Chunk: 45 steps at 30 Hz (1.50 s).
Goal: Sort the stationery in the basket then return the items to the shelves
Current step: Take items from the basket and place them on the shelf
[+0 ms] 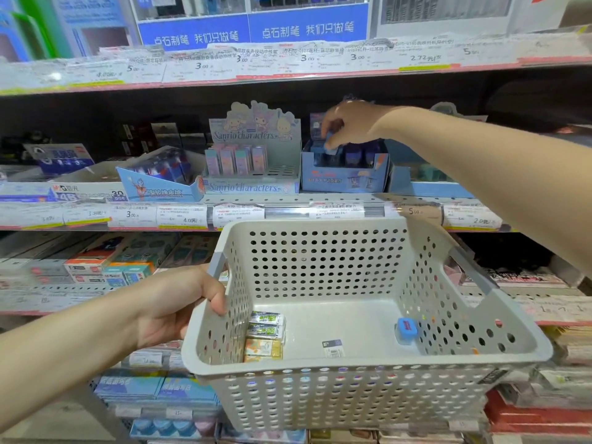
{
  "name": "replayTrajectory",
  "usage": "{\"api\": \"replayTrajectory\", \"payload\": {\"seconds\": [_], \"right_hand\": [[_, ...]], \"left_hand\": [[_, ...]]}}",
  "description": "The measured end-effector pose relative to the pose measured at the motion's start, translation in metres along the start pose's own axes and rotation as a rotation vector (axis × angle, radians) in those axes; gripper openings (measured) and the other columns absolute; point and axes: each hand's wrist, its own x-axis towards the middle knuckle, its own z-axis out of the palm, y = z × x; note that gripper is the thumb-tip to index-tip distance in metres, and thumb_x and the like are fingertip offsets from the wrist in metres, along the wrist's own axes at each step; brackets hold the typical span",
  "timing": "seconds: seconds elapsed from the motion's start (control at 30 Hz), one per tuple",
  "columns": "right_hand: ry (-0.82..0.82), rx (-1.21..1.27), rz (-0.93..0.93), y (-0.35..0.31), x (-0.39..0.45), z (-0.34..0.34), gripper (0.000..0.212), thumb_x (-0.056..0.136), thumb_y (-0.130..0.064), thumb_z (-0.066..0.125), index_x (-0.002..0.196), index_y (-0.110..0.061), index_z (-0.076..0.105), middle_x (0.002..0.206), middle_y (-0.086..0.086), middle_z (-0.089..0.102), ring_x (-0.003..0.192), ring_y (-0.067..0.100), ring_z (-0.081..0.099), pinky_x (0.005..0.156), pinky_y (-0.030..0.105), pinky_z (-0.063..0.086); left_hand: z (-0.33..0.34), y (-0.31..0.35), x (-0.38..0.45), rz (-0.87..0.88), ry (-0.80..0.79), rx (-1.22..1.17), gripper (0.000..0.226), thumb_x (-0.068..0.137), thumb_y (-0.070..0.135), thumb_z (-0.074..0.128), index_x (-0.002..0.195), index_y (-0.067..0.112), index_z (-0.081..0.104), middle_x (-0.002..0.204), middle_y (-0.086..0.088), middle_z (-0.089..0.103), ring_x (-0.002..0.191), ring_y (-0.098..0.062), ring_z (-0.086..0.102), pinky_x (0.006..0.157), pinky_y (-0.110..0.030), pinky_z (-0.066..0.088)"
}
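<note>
My left hand (179, 302) grips the left rim of a pale perforated basket (368, 392), holding it in front of the shelves. Inside the basket lie a few erasers (264, 334) stacked at the left wall, a small dark label (332, 347) in the middle and a blue sharpener-like item (406, 330) at the right. My right hand (346, 125) reaches to the middle shelf and pinches a small blue item (333, 149) at the top of a blue display box (344, 174).
A Sanrio characters display box (253, 168) and a tilted blue eraser box (160, 181) stand left of the blue box. Price labels (192, 216) line the shelf edge. Lower shelves hold more stationery packs (96, 267).
</note>
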Motion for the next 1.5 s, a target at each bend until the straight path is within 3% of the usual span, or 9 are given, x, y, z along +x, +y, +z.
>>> {"api": "replayTrajectory", "payload": {"seconds": [0.2, 0.33, 0.5, 0.7, 0.87, 1.0, 1.17, 1.37, 1.5], "right_hand": [[-0.037, -0.036, 0.022, -0.006, 0.001, -0.002, 0.024, 0.089, -0.034, 0.060, 0.095, -0.012, 0.064, 0.084, 0.001, 0.061, 0.073, 0.019, 0.055, 0.065, 0.025, 0.041], [-0.115, -0.024, 0.091, -0.007, 0.003, -0.004, 0.035, 0.091, -0.040, 0.057, 0.089, -0.007, 0.065, 0.070, 0.002, 0.062, 0.066, 0.018, 0.057, 0.058, 0.025, 0.039], [-0.166, -0.037, 0.124, -0.010, 0.007, -0.007, 0.028, 0.091, -0.033, 0.057, 0.073, -0.012, 0.058, 0.079, 0.004, 0.069, 0.064, 0.012, 0.061, 0.058, 0.021, 0.041], [-0.172, -0.155, 0.094, -0.016, 0.003, -0.007, 0.032, 0.093, -0.030, 0.056, 0.110, -0.004, 0.060, 0.091, 0.008, 0.066, 0.077, 0.021, 0.058, 0.061, 0.025, 0.042], [-0.130, -0.213, 0.032, -0.012, 0.006, -0.005, 0.022, 0.088, -0.029, 0.064, 0.099, -0.010, 0.062, 0.102, 0.007, 0.065, 0.085, 0.025, 0.058, 0.075, 0.034, 0.048], [-0.092, -0.272, 0.005, -0.010, 0.003, -0.004, 0.028, 0.089, -0.024, 0.063, 0.113, -0.009, 0.062, 0.106, 0.004, 0.058, 0.089, 0.023, 0.052, 0.073, 0.029, 0.038], [-0.084, -0.235, 0.004, -0.003, 0.003, -0.005, 0.032, 0.089, -0.022, 0.063, 0.119, -0.011, 0.061, 0.121, 0.006, 0.059, 0.102, 0.025, 0.056, 0.083, 0.031, 0.043], [-0.092, -0.190, 0.004, -0.003, 0.000, -0.005, 0.033, 0.088, -0.024, 0.064, 0.119, -0.011, 0.062, 0.115, 0.006, 0.064, 0.101, 0.026, 0.060, 0.086, 0.032, 0.046], [-0.109, -0.158, 0.005, -0.002, -0.001, -0.006, 0.032, 0.088, -0.025, 0.064, 0.117, -0.011, 0.063, 0.108, 0.002, 0.065, 0.094, 0.021, 0.059, 0.079, 0.027, 0.042]], "left_hand": [[0.001, -0.002, -0.001, 0.020, -0.012, -0.010, 0.094, 0.022, 0.006, 0.064, 0.116, 0.011, 0.063, 0.106, -0.029, 0.069, 0.107, -0.053, 0.059, 0.092, -0.053, 0.034], [0.000, -0.001, -0.002, 0.022, -0.039, -0.015, 0.086, 0.031, 0.000, 0.060, 0.116, 0.010, 0.062, 0.103, -0.028, 0.070, 0.091, -0.044, 0.063, 0.083, -0.049, 0.038], [0.000, -0.003, -0.002, 0.026, -0.032, -0.013, 0.090, 0.027, 0.002, 0.061, 0.117, 0.009, 0.060, 0.110, -0.032, 0.066, 0.101, -0.049, 0.063, 0.094, -0.055, 0.036], [-0.002, -0.005, 0.001, 0.047, -0.034, -0.026, 0.094, 0.023, 0.007, 0.065, 0.117, 0.015, 0.062, 0.106, -0.029, 0.069, 0.110, -0.054, 0.056, 0.094, -0.056, 0.033], [-0.003, -0.005, 0.003, 0.047, -0.046, -0.017, 0.092, 0.025, 0.005, 0.063, 0.117, 0.017, 0.061, 0.105, -0.028, 0.069, 0.110, -0.053, 0.057, 0.089, -0.053, 0.033], [-0.004, -0.006, 0.005, 0.033, -0.039, -0.007, 0.076, 0.042, -0.001, 0.056, 0.116, 0.013, 0.061, 0.105, -0.029, 0.069, 0.111, -0.053, 0.056, 0.090, -0.055, 0.034], [-0.003, -0.005, 0.006, 0.024, -0.023, -0.012, 0.085, 0.032, -0.001, 0.059, 0.116, 0.011, 0.061, 0.105, -0.030, 0.069, 0.109, -0.053, 0.059, 0.094, -0.057, 0.036], [-0.003, -0.003, 0.009, 0.039, -0.016, -0.021, 0.097, 0.020, 0.007, 0.064, 0.118, 0.012, 0.060, 0.110, -0.031, 0.067, 0.110, -0.054, 0.057, 0.095, -0.056, 0.033], [-0.001, -0.001, 0.009, 0.038, -0.041, -0.003, 0.094, 0.024, 0.005, 0.062, 0.118, 0.009, 0.060, 0.108, -0.029, 0.068, 0.094, -0.045, 0.063, 0.085, -0.052, 0.041]]}}
